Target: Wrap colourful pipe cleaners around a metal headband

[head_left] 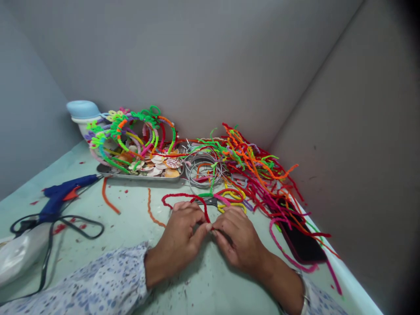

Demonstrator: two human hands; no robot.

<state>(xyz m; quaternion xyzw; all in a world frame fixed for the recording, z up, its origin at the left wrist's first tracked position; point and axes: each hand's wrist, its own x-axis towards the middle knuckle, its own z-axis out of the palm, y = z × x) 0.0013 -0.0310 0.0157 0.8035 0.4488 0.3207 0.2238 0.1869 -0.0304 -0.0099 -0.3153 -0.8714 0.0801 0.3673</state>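
Note:
My left hand (183,236) and my right hand (238,238) meet at the fingertips over the pale green tabletop (131,227). Both pinch the same red pipe cleaner (183,197), which loops away from my fingers toward the back. My fingers are closed on it. Right behind my hands lie yellow pipe cleaner loops (232,199) and a pair of scissors (210,201), partly hidden under the pipe cleaners.
A heap of coloured pipe cleaners (256,170) fills the back right, over a dark phone (302,245). A metal tray (141,176) holds shells and hoop shapes. Wire coils (203,168) lie beside it. A blue glue gun (62,194) with black cord lies left. Grey walls enclose the corner.

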